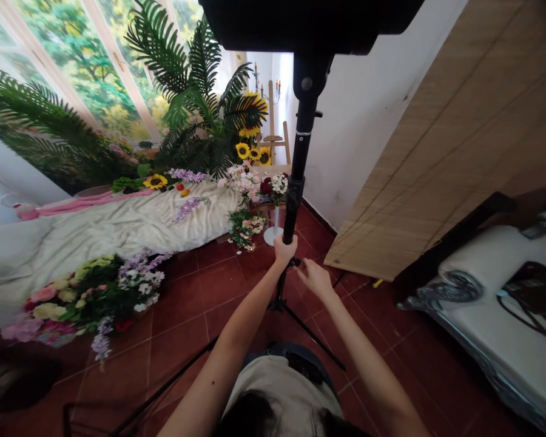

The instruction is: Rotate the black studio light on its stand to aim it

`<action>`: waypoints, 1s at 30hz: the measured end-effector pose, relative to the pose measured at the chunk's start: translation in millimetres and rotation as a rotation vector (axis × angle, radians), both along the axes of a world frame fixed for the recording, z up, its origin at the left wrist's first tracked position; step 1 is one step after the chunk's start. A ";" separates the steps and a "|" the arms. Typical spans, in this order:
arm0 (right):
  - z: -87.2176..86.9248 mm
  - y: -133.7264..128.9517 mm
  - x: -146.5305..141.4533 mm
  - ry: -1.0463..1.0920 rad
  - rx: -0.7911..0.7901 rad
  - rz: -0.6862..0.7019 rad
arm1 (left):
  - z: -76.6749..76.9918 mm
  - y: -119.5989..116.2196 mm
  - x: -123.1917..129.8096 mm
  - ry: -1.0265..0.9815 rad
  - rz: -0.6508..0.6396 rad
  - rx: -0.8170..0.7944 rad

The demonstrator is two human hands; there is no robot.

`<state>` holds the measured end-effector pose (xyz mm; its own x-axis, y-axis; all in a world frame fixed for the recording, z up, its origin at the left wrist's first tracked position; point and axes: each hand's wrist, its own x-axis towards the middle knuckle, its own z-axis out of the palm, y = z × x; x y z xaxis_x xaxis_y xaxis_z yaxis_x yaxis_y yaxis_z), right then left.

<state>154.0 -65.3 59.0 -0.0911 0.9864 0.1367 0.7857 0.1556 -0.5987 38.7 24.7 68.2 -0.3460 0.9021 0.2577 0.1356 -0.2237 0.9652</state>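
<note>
A black stand pole [299, 161] rises in the middle of the head view, with a large black fixture [309, 24] at its top. My left hand [285, 247] is wrapped round the pole below a black collar [295, 191]. Just below and to the right, my right hand [313, 274] has its fingers apart, the fingertips near a small black knob [295, 262] on the pole; whether they touch it I cannot tell. The tripod legs [313, 337] spread over the red tiled floor.
To the left is a bed-like surface with a cream cloth [141, 224], flowers [91, 285] and palm leaves [200, 103]. A wooden blind [391, 182] hangs at right, above a white sofa [495, 328] bearing a dark bag [534, 297]. A wooden easel [273, 121] stands behind.
</note>
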 end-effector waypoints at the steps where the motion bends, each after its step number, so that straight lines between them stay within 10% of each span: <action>1: 4.3 1.5 -0.2 -0.075 0.015 0.008 | 0.5 -0.1 0.0 0.002 -0.001 -0.001; 5: 11.0 13.9 -5.9 0.000 -0.025 0.013 | 2.0 -0.8 0.0 0.000 0.001 -0.018; 16: -32.6 19.1 -44.7 1.319 -0.463 -0.098 | 0.8 -1.2 0.0 0.011 -0.006 -0.009; 25: -10.1 20.9 -27.5 1.733 -0.864 0.072 | 2.7 -1.9 1.3 0.032 -0.013 -0.012; 30: -4.8 15.7 -22.7 1.775 -0.691 0.064 | 7.8 -6.8 -2.0 0.000 -0.075 -0.036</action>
